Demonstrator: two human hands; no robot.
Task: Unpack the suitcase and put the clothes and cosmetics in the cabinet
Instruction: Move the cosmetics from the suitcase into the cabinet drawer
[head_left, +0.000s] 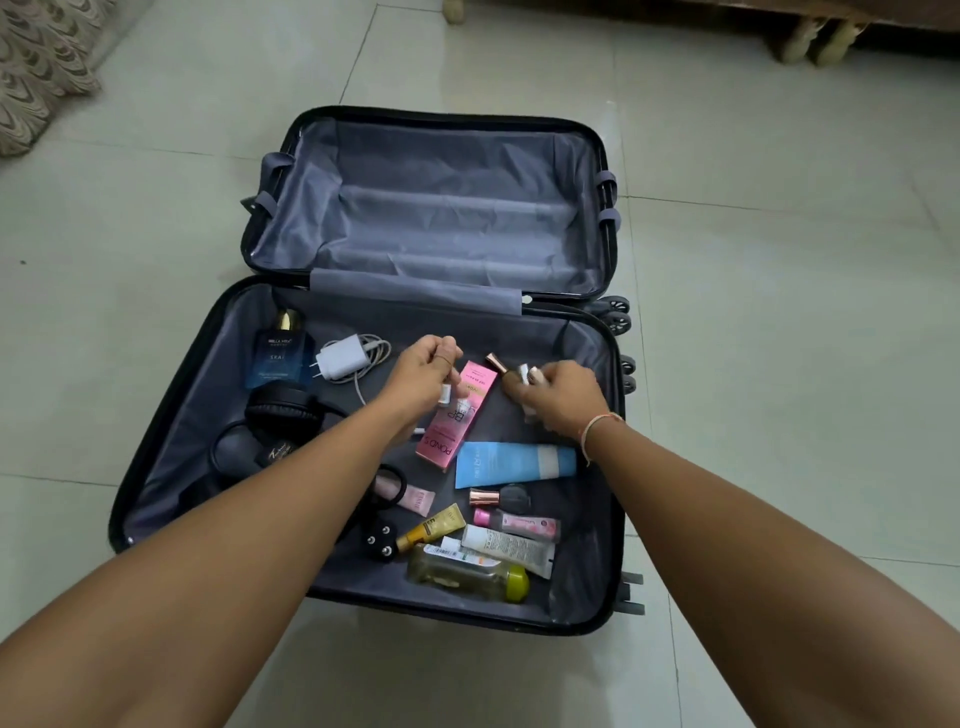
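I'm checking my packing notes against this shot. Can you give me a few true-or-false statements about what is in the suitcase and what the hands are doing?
1. The far half of the suitcase holds folded clothes. False: only its grey lining shows.
2. The white charger lies beside the blue perfume bottle. True.
3. Both hands are open and hold nothing. False: the left hand and the right hand each grip small cosmetics.
4. The blue tube lies near the pink box. True.
5. The headphones lie on the floor outside the suitcase. False: they lie in its near half.
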